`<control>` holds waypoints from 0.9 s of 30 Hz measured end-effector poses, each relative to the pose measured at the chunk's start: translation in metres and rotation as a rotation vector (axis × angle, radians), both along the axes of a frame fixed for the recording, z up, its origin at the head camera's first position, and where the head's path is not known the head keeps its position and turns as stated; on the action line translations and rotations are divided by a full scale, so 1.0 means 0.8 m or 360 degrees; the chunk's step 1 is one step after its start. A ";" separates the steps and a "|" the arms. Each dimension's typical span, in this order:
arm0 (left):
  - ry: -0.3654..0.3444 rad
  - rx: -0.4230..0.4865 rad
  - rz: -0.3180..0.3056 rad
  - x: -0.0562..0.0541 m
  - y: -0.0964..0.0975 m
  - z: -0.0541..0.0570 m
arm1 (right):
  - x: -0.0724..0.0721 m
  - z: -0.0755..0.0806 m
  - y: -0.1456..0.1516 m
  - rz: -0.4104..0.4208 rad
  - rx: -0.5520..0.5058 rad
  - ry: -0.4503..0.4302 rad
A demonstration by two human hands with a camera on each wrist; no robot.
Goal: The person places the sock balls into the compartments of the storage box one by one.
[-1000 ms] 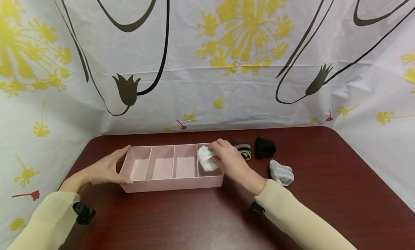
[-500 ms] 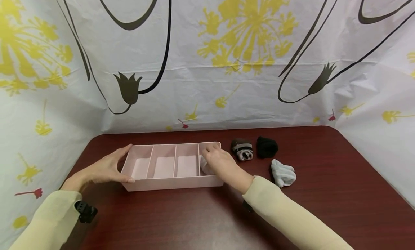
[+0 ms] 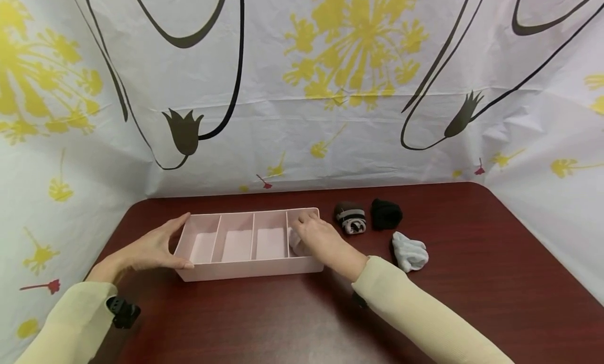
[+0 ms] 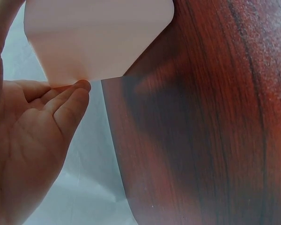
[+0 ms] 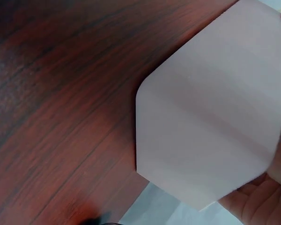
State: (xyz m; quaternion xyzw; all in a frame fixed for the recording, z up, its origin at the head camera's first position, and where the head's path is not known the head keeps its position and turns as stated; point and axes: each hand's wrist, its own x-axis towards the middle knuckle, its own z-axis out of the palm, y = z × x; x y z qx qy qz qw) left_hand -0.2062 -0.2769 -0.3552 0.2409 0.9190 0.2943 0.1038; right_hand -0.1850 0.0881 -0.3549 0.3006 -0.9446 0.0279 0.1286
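A pale pink organizer box (image 3: 250,269) with several compartments in a row lies on the table. My left hand (image 3: 151,247) grips its left end, thumb on the front wall and fingers at the back; in the left wrist view its fingers (image 4: 70,103) touch the box's edge. My right hand (image 3: 323,241) reaches into the far-right compartment and holds a balled white sock (image 3: 296,243), mostly covered by the hand. Its fingertips are hidden there. In the right wrist view, the box's end wall (image 5: 206,108) blocks most of the hand.
Right of the box lie a brown, grey and black striped rolled sock (image 3: 351,218), a black balled sock (image 3: 386,214) and a light grey one (image 3: 409,252). A patterned white sheet (image 3: 283,117) hangs behind the dark red table (image 3: 264,322).
My right hand has lowered the white sock into the far-right compartment, uncovering the striped sock behind. The left hand has kept its hold on the box's left end.
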 end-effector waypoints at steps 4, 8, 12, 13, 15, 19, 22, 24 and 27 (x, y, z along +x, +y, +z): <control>-0.0004 0.0013 -0.0008 0.000 0.000 -0.002 | 0.005 0.003 0.011 0.0108 -0.0133 -0.0009; -0.0007 0.0021 -0.0005 0.000 0.001 -0.002 | 0.012 0.007 0.025 0.0191 -0.0325 -0.0013; -0.0010 0.0020 0.0007 0.001 0.001 -0.001 | 0.021 0.013 0.042 0.0210 -0.0477 -0.0013; -0.0006 0.0017 0.0009 0.001 0.000 -0.001 | 0.023 0.013 0.047 0.0212 -0.0508 -0.0002; -0.0002 0.0011 0.0012 0.002 0.000 -0.002 | 0.028 0.013 0.059 0.0202 -0.0560 0.0030; 0.0012 -0.0001 0.0009 0.002 -0.002 -0.003 | 0.040 0.011 0.090 0.0156 -0.0677 0.0110; 0.0014 0.0008 0.0007 0.001 -0.002 -0.004 | 0.050 0.009 0.122 0.0113 -0.0727 0.0172; 0.0014 0.0013 0.0007 0.000 -0.002 -0.004 | 0.056 0.009 0.146 0.0091 -0.0740 0.0219; 0.0015 0.0019 0.0009 -0.001 -0.002 -0.003 | 0.066 0.009 0.184 0.0042 -0.0718 0.0281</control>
